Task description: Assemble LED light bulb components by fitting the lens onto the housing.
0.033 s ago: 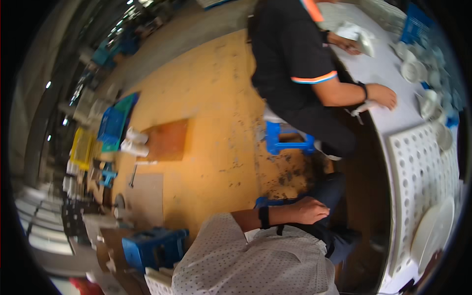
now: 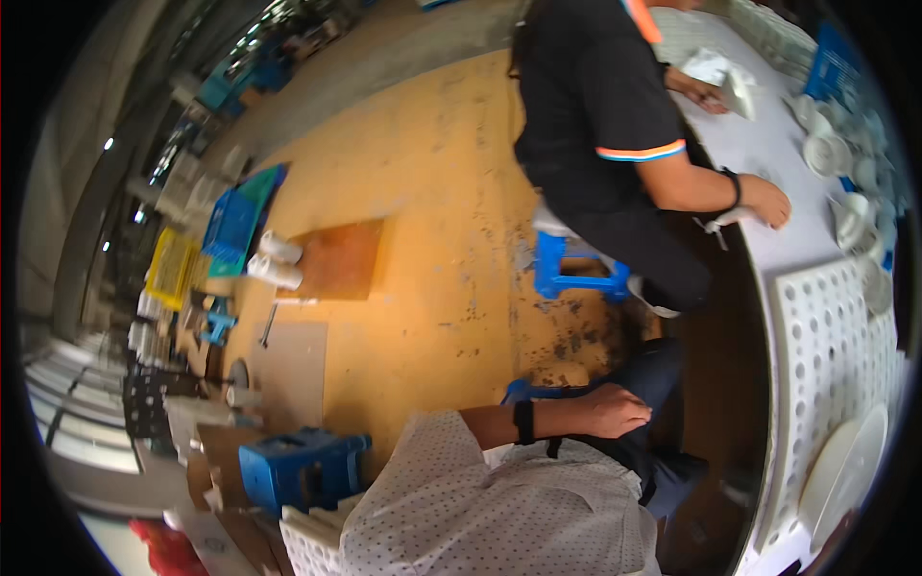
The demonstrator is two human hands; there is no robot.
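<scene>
My left hand [image 2: 617, 411] lies across my lap at the lower middle, with a black band [image 2: 523, 422] round its wrist. Its fingers are curled together, and nothing shows in them. At the lower right rim, a dark reddish sliver [image 2: 834, 545] beside a white oval dish [image 2: 845, 470] may be part of my right hand; its fingers are hidden. The dish is tilted over a white board with rows of round holes [image 2: 816, 355] on the table.
A co-worker in black on a blue stool [image 2: 576, 269] has one hand [image 2: 706, 94] at a white piece and the other [image 2: 766, 202] on the white table [image 2: 735, 144]. White cups [image 2: 828, 154] line its far side. Another blue stool [image 2: 298, 470] stands left, beyond it white rolls [image 2: 277, 259].
The view has shifted slightly, so the co-worker and floor things appear farther right. My left hand stays on my lap, and the white dish stays beside the holed board.
</scene>
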